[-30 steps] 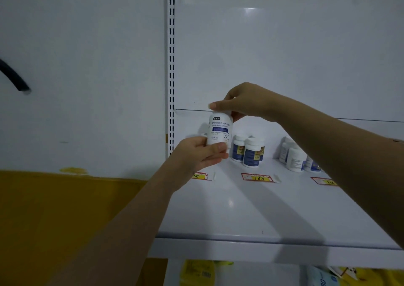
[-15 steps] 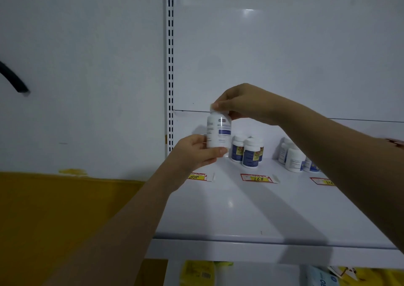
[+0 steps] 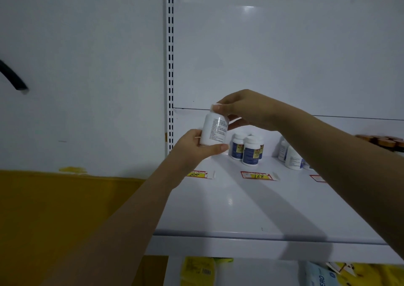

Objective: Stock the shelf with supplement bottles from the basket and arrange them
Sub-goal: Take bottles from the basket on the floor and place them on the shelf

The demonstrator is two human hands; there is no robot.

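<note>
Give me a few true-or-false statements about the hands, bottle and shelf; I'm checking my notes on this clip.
1. Both hands hold the white bottle. True.
2. The right hand grips the bottle's base. False: its fingers pinch the top; the left hand holds the base.
3. The white bottle stands on the shelf. False: it is held above it.
4. Blue-labelled bottles stand on the shelf. True.
5. The price tag in front of them reads 88. False: it reads 168.
</note>
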